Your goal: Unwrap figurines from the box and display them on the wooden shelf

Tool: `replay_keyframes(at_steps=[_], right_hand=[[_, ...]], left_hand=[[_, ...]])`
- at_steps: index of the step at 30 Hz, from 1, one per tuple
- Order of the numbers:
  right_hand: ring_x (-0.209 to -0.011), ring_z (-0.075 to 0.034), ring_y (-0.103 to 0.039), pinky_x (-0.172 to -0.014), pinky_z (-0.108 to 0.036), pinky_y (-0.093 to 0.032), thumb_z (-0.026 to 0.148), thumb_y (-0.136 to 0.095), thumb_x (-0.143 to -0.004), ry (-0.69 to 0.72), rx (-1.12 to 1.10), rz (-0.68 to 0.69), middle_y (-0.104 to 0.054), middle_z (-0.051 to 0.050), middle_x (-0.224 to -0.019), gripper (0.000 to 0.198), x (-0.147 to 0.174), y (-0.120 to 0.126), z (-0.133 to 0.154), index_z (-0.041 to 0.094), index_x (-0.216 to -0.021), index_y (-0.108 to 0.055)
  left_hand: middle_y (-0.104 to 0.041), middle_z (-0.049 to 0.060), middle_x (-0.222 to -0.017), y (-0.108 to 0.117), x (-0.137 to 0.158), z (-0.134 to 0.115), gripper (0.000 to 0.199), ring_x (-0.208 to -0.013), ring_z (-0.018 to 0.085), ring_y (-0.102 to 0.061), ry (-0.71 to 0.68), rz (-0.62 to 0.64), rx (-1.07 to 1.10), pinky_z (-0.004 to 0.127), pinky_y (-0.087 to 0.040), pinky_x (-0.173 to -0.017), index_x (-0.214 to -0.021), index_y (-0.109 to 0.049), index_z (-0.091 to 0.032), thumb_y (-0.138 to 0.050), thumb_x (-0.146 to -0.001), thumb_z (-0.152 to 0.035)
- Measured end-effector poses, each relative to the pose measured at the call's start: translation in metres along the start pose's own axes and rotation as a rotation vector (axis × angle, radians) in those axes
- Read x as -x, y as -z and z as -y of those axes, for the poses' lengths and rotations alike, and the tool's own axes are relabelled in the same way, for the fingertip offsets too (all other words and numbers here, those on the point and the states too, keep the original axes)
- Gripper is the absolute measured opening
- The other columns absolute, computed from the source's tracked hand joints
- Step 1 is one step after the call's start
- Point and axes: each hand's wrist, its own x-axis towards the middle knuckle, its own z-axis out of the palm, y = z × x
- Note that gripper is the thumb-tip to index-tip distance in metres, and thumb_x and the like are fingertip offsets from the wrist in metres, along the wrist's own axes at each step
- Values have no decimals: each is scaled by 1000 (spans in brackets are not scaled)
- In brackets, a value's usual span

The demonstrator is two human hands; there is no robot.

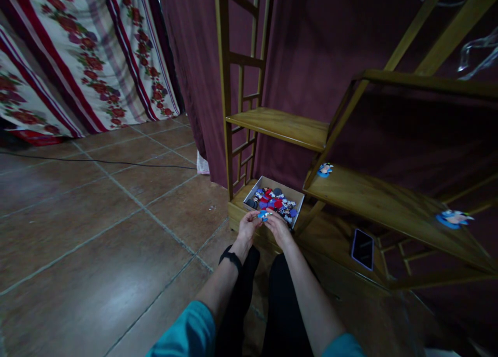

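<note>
My left hand (248, 229) and my right hand (278, 227) meet over the near edge of a shallow white box (299, 200). Between their fingertips they hold a small blue figurine (265, 215), its details too small to make out. Inside the box lies a jumble of small figurines (274, 198) in red, purple, white, black and grey. Two similar figurines on blue bases are set on the right-hand shelf, one at its left end (324, 169) and another farther right (453, 218).
The box rests on the lowest board of a wooden shelf unit (278, 124). A phone (362, 249) lies on the lower board at right. Maroon curtain (190, 51) hangs behind. A black cable (116, 162) crosses the tiled floor (128, 232) near a floral cloth (89, 61).
</note>
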Motion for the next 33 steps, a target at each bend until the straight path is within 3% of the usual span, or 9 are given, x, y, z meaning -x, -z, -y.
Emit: replay_keyframes(at_steps=[20,33], right_hand=[[-67,-16,-64,-66,-29,-49,27,-66,-58,-14,36,-96,-69,-2,-75,35,-6,6,-7,21,-92,-63],[-61,-13,-61,-61,-26,-49,31,-69,-58,-17,72,-110,-66,0,-67,32,-9,9,-9,22,-88,-63]], left_hand=[[-63,4,-68,3,-3,2,18,-56,8,-56,104,-28,41,20,-46,-57,-80,-63,-12,-70,-63,-16],[-62,3,-64,3,-5,2,18,-53,8,-56,137,-30,78,20,-47,-57,-79,-62,-12,-71,-63,-15]])
